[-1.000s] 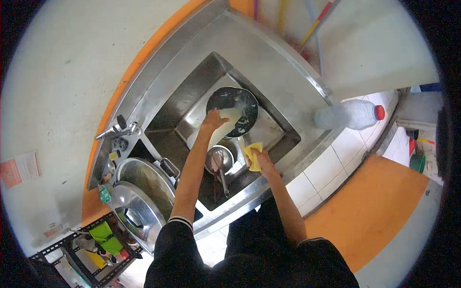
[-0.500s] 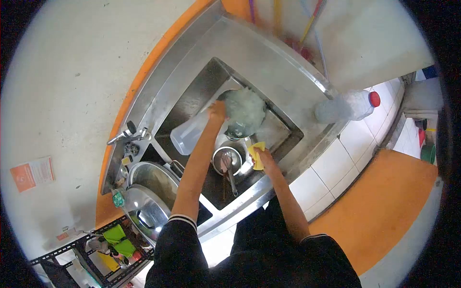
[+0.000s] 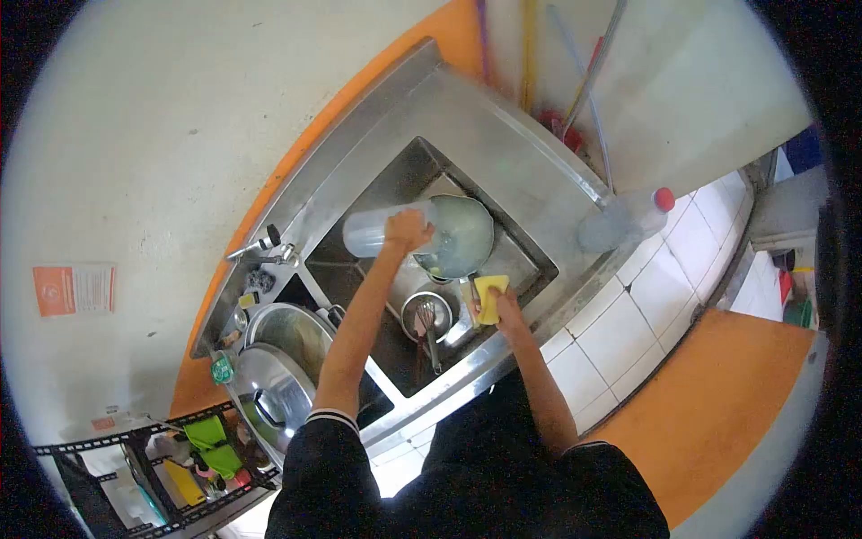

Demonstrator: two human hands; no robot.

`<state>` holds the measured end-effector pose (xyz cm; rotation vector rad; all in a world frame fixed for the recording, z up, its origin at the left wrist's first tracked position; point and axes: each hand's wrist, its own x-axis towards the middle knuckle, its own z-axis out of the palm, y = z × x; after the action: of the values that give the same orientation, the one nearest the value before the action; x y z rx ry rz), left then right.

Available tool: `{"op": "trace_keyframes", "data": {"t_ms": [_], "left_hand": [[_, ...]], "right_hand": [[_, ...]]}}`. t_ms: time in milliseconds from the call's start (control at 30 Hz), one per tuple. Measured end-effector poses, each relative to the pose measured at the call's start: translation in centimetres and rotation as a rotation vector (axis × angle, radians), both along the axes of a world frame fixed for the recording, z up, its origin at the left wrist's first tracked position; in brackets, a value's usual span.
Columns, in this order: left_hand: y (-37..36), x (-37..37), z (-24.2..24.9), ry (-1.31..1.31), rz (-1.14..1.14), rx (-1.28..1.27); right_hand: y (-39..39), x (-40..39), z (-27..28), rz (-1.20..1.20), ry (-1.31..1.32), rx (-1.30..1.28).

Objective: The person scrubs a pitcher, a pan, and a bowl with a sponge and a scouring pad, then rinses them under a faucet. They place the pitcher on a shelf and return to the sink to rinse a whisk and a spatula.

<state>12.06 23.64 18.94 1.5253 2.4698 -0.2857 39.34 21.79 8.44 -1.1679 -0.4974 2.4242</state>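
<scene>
My left hand (image 3: 408, 231) is closed around a translucent plastic container (image 3: 366, 234), which lies nearly sideways over the sink, its right end at the metal pot. That pot (image 3: 469, 235) is filled with cloudy water and sits inside the sink basin (image 3: 350, 202). In my right hand (image 3: 510, 316) is a yellow sponge (image 3: 489, 298), gripped close beside the pot's handle. Below, between my forearms, a small steel bowl (image 3: 440, 310) stands in the basin with a wire whisk (image 3: 429, 331) leaning in it.
Left of the basin are a large steel pot (image 3: 292, 332), a shiny lid (image 3: 269, 386) and a tap (image 3: 269, 241). A large clear bottle with a red cap (image 3: 624, 223) lies at the counter's right end. A shelf rack (image 3: 162, 467) stands lower left.
The container has swung from slanting down to almost level, its lower end rising. Splashing white water in the pot has settled to a cloudy surface. The sponge remains in my right hand.
</scene>
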Motion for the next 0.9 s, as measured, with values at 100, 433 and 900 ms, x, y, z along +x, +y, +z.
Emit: {"op": "trace_keyframes", "data": {"t_ms": [100,433,900], "left_hand": [[-4.0,-0.1,3.8,-0.081,0.078,0.367],[-10.8,6.3,11.4,-0.412,0.411,1.205],[-12.0,9.0,12.3,-0.230,0.616,1.307]], "right_hand": [[2.6,0.0,5.8,0.027,-0.091,0.283],[5.0,-11.3,23.6,0.503,-0.105,1.641],[3.0,-13.2,23.7,0.979,0.038,1.121]]}}
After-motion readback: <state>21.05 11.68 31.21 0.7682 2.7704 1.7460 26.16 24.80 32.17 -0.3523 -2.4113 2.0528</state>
